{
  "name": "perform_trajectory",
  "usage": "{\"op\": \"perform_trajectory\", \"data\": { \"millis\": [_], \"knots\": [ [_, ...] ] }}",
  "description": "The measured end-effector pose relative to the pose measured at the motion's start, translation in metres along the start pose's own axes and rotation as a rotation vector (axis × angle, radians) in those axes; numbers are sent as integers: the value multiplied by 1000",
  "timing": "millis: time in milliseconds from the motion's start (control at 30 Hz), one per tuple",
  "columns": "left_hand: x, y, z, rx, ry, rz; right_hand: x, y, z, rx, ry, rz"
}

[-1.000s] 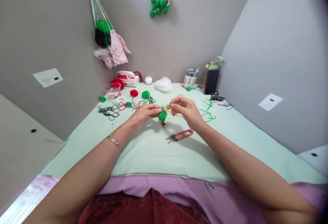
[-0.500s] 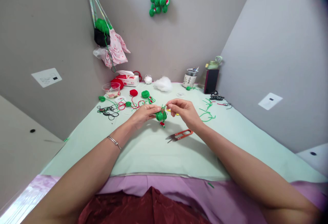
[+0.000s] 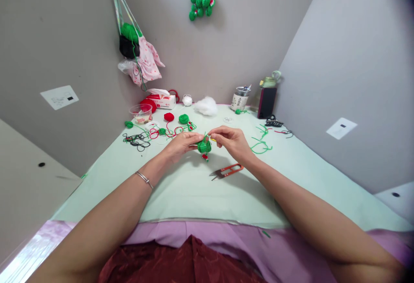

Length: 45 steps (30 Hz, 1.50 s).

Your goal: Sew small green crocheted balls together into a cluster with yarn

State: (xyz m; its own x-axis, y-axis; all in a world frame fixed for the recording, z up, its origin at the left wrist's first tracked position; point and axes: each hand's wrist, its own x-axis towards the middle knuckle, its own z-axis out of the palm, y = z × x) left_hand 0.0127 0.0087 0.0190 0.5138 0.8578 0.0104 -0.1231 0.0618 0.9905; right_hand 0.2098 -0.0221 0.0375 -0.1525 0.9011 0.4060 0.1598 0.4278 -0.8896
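Turned slightly since the earlier frame, the green crocheted piece [image 3: 204,146] now shows one round part more squarely at the front, and the right hand [image 3: 235,143] has edged in toward it. The left hand [image 3: 181,146] keeps the piece pinched between its fingers, up off the surface [image 3: 200,201], with a small red and white part [image 3: 205,157] hanging below. The fingers of the right hand are drawn narrow, thumb against index, right by the top of the piece; I cannot tell whether a strand is caught between them. A bit of something yellow [image 3: 214,140] shows just under those fingers, too small to tell whether it is held.

Orange-handled thread snips [image 3: 227,171] lie on the surface nearer the person, below the right hand, with the blades pointing left. Green yarn scraps [image 3: 262,146] are spread to the right of that hand, and a black hair clip [image 3: 274,122] sits farther back, near a phone [image 3: 267,103] standing upright in front of a bottle [image 3: 269,81].

Beyond the hands are a red yarn ball [image 3: 168,117] and a green yarn ball [image 3: 183,119], with white stuffing [image 3: 206,106] farther back. Tangled black yarn [image 3: 136,141] lies to the left, near a clear plastic tub [image 3: 141,115] and a tissue box [image 3: 165,102]. On the back wall hangs a cluster of green crocheted pieces [image 3: 201,1].
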Motion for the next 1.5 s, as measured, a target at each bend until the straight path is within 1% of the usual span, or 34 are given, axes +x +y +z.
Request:
{"op": "perform_trajectory", "data": {
  "millis": [200,467,833,1167,1500],
  "knots": [
    [0,-1,0,-10,3,7,-1,0,0,15,13,18],
    [-1,1,1,-26,11,8,0,2,-1,17,9,-4],
    [-1,2,1,-1,-10,14,0,0,0,3,11,-7],
    [-1,2,1,6,3,4,-3,3,1,-69,20,-69],
    [-2,1,-1,-8,-28,4,-3,2,3,-77,11,-73]
  ]
}}
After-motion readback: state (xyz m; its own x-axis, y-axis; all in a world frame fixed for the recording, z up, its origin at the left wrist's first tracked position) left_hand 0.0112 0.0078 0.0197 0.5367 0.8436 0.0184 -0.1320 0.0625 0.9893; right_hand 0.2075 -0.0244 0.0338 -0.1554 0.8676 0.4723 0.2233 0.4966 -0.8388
